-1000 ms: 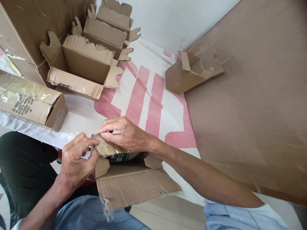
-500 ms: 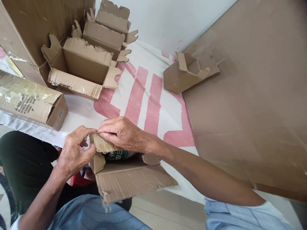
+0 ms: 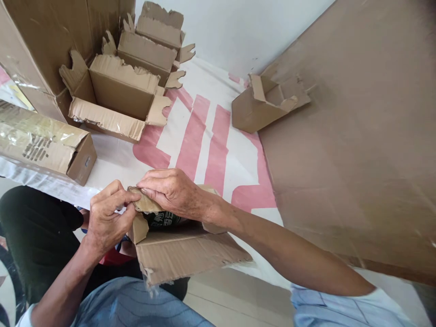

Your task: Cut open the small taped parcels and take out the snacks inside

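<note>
one flap (image 3: 147,205) — under fingertips (image 3: 135,196) (both hands (image 3: 111,217) (image 3: 174,191))

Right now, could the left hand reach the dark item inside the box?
Probably yes: the near flap lies open, leaving part of the dark item uncovered, though the left hand is at the far flap.

Light is bright and diffuse; shadows are soft. Glare streaks the clear glossy tape (image 3: 44,120) on the long brown cardboard box (image 3: 81,160). Large flat brown cardboard panel (image 3: 357,141) looks soft; top-right corner darkens.
</note>
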`<state>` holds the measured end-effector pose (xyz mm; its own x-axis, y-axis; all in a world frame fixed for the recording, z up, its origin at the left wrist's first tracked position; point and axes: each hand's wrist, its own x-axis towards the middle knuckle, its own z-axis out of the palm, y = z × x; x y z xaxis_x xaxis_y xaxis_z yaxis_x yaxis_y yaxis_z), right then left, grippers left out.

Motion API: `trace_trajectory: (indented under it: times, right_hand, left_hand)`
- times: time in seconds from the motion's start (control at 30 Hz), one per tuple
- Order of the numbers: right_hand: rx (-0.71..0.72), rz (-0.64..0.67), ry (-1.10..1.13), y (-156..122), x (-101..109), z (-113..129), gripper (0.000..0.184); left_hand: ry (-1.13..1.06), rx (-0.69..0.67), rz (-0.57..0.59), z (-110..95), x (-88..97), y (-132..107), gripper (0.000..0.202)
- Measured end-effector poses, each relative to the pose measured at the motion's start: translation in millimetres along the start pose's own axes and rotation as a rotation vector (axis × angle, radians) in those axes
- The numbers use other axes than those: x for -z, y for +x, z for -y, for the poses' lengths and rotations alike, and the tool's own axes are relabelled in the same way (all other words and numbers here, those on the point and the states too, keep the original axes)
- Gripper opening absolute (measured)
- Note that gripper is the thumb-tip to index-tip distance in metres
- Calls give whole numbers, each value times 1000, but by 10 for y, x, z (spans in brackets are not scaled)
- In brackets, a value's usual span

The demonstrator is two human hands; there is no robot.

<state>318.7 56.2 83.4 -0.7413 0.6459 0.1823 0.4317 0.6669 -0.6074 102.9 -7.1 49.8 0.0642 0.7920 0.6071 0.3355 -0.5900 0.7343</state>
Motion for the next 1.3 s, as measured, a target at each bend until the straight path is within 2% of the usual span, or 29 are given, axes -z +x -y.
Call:
trace_trajectory:
  times: [0.2,0.37,0.47,0.63,0.73,0.83,1.07,1.2,1.3]
  right_hand:
    - [34,15,-96,-60,-19,45,33]
    - [101,80,-198,-136,57,173,36]
    - [128,105,-291,-195,49,228,55]
    - [116,74,-482,-198,-119,171,37]
    - [129,29,-519,-165,-193,109,39]
    - [117,7,-541,-135,-208,84,37]
    - [60,42,-568,-83,-166,147,32]
    - [90,32,-669,-121,-172,171,39]
    - [111,25,-684,-167,-179,138,40]
  left_hand:
    - [6,44,-51,14,-49,-9,28]
    - [10,85,-39,34,-53,9,23]
    - [10,96,-38,58,-54,17,22]
    - [39,85,-14,72,-30,52,19]
    - [119,91,41,43,18,120,27]
    - [193,69,150,-2,60,216,37]
    - [340,123,303,2,95,376,24]
    - [338,173,406,57,138,428,18]
    - [300,185,431,81,156,451,11]
